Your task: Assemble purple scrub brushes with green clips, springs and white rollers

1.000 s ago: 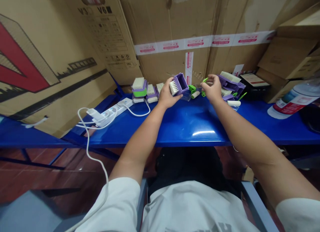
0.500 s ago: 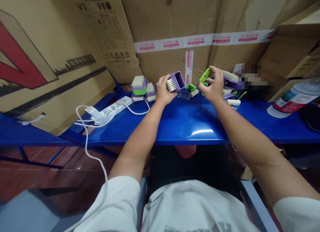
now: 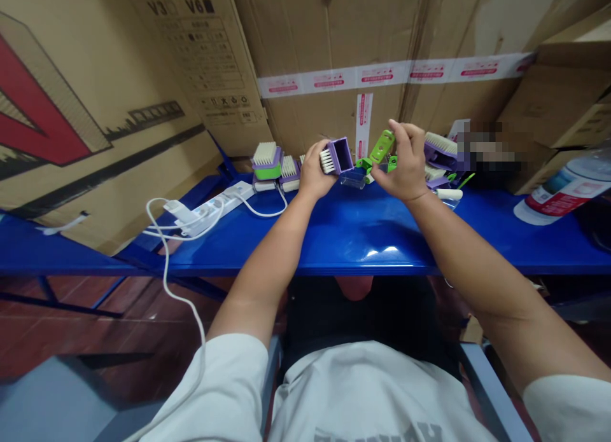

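My left hand is closed around a purple brush housing. Its white bristles face left and its hollow end faces right. My right hand pinches a flat green plastic piece with holes between thumb and fingers, tilted, a little to the right of the housing. Between and below the hands lie a clear plastic tray and small green parts. Just right of my right hand are purple brush parts with pale bristles and a white roller.
Left of my left hand sit a green-and-purple brush and another brush. A white power strip with cables lies on the blue table. A bottle stands at right; large cardboard boxes line the back.
The green piece in my right hand has moved left and down and turned to show its broad face. My left hand with the brush housing has barely moved.
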The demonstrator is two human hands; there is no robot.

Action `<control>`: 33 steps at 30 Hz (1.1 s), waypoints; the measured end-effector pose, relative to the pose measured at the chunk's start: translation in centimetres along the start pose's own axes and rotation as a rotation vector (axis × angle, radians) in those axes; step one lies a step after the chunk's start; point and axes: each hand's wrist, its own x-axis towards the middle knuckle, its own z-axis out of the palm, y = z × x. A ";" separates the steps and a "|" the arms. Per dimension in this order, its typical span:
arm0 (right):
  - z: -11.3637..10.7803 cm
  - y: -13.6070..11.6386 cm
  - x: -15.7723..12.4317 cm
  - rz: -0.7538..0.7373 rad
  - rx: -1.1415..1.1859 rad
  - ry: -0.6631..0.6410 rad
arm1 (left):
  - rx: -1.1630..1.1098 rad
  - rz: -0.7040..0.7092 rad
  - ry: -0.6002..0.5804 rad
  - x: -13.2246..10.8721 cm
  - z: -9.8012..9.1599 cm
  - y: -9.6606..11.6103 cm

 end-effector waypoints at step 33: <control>3.5 4.5 2.9 0.624 0.695 -0.008 | 0.014 -0.045 -0.077 -0.7 0.3 -0.1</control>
